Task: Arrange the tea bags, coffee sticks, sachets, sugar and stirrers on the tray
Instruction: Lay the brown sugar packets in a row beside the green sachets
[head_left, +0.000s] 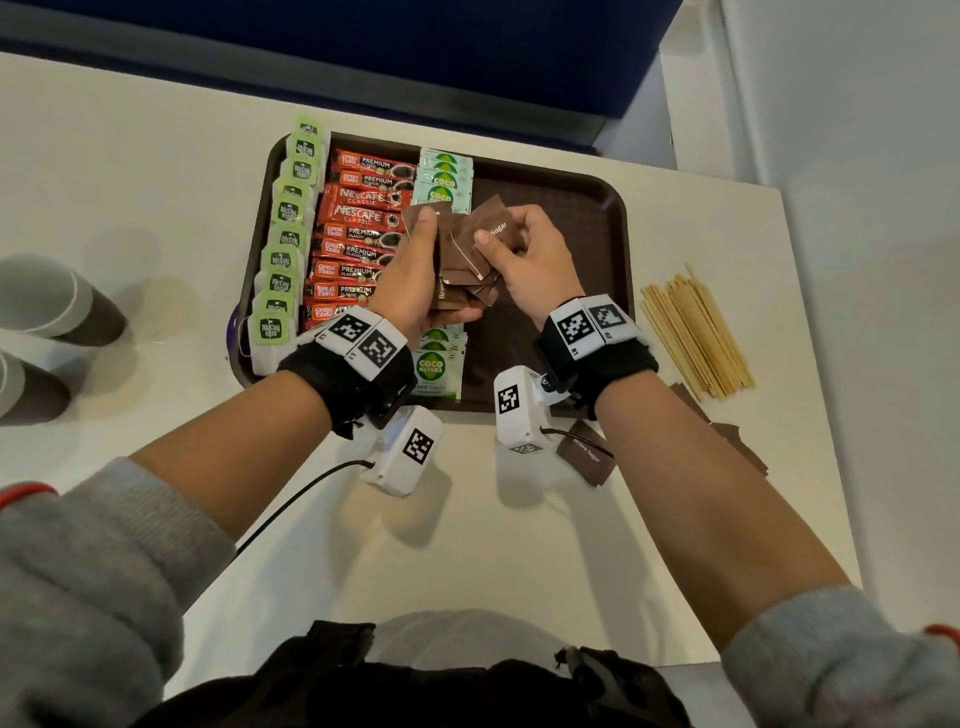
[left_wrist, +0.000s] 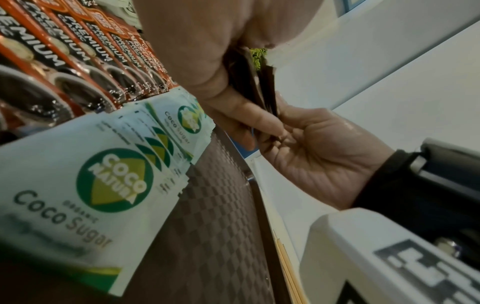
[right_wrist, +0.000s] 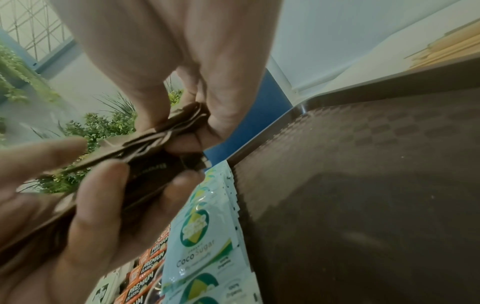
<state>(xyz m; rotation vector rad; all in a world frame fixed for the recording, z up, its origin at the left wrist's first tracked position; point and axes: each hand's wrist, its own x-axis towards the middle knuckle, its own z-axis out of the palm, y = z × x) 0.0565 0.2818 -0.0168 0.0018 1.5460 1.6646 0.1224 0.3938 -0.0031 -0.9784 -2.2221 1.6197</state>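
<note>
Above the middle of the brown tray (head_left: 587, 208), my left hand (head_left: 415, 270) grips a stack of brown sugar packets (head_left: 462, 270), thumb on one side and fingers on the other. My right hand (head_left: 524, 254) pinches the top packets (head_left: 488, 228) of the same stack. The stack shows edge-on in the left wrist view (left_wrist: 259, 86) and the right wrist view (right_wrist: 161, 135). On the tray lie a column of green tea bags (head_left: 288, 244), red coffee sticks (head_left: 358, 234) and white-green coco sugar sachets (head_left: 445, 176), with more sachets near the front (head_left: 435, 366).
Wooden stirrers (head_left: 696, 332) lie bundled on the table right of the tray. More brown sugar packets (head_left: 584, 452) lie on the table under my right forearm and further right (head_left: 737, 441). Paper cups (head_left: 57, 306) stand at the far left. The tray's right half is bare.
</note>
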